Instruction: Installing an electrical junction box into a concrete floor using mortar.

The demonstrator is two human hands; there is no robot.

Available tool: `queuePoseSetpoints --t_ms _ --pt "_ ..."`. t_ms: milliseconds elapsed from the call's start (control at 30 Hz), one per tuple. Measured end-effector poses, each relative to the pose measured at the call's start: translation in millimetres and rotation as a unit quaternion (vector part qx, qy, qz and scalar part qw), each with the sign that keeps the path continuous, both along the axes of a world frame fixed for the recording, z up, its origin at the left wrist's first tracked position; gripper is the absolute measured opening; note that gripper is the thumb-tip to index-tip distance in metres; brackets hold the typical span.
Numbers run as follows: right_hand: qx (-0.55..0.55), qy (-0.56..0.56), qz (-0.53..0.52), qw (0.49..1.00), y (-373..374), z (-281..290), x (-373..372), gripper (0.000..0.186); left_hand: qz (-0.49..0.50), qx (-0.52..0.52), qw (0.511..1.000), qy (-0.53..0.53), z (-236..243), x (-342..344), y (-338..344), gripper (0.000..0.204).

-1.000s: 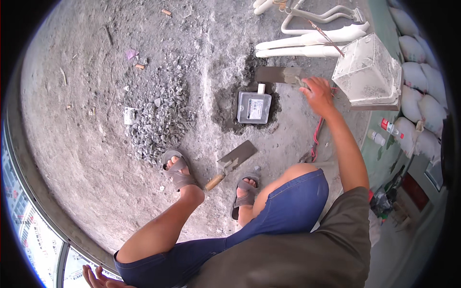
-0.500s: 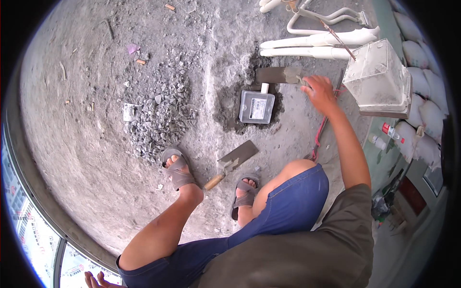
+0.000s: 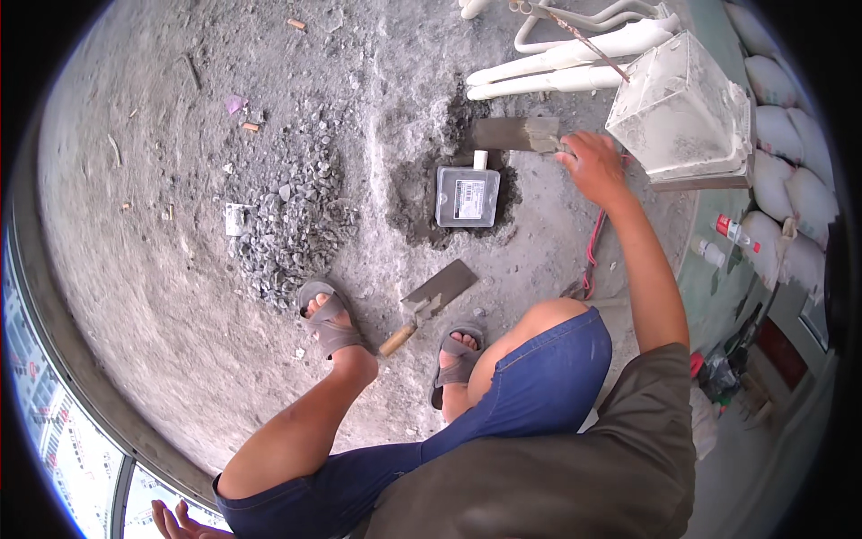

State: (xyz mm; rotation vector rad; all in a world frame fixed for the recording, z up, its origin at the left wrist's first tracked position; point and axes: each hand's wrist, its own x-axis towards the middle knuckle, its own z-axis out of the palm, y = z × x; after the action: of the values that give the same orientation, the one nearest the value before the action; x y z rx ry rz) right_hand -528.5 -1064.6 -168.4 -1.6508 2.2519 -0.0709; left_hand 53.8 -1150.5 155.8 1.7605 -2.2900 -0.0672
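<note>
My right hand (image 3: 593, 166) is closed round the handle of a trowel (image 3: 514, 133) with a flat rectangular grey blade. The blade lies level just beyond a grey plastic box (image 3: 468, 198) with a clear lid and a white label. The box sits in a rough hole (image 3: 417, 202) broken into the concrete floor. A short white pipe stub (image 3: 480, 160) rises from its far side, close to the blade. At the lower left edge, my left hand (image 3: 184, 523) holds nothing, its fingers apart. Between my feet lies a second trowel (image 3: 440, 286) with a wooden handle.
Grey rubble (image 3: 292, 211) is heaped left of the hole. White pipes (image 3: 566, 67) lie beyond it. A dusty whitish bucket (image 3: 673, 112) stands at the right, near stacked white sacks (image 3: 779, 130) and a bottle with a red label (image 3: 736, 232). A red cord (image 3: 591, 260) runs along the floor.
The whole view has shifted slightly, so floor things appear farther left and up. My right hand still grips the trowel in nearly the same place beside the box.
</note>
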Motion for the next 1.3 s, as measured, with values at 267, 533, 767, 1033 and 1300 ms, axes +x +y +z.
queuePoseSetpoints --t_ms 267,533,767,1033,1300 --pt "0.135 -0.029 -0.02 0.99 -15.4 32.6 13.2 0.032 -0.011 -0.007 1.0 0.026 -3.6 -6.0 -1.2 0.054" --pt "0.189 0.044 -0.119 0.974 4.2 59.2 38.8 0.036 -0.011 -0.007 0.999 0.047 -6.6 -9.1 -5.2 0.054" --pt "0.162 0.028 -0.075 0.984 10.2 43.1 54.6 0.034 -0.018 -0.004 0.998 0.055 -4.8 -9.3 -5.6 0.054" --pt "0.183 0.048 -0.11 0.976 12.8 66.7 49.3 0.036 -0.018 0.002 0.998 0.061 -5.8 -13.7 -8.1 0.054" --pt "0.222 0.048 -0.084 0.97 5.4 57.4 55.0 0.036 -0.01 0.001 0.997 0.081 -6.1 -16.7 -8.6 0.056"
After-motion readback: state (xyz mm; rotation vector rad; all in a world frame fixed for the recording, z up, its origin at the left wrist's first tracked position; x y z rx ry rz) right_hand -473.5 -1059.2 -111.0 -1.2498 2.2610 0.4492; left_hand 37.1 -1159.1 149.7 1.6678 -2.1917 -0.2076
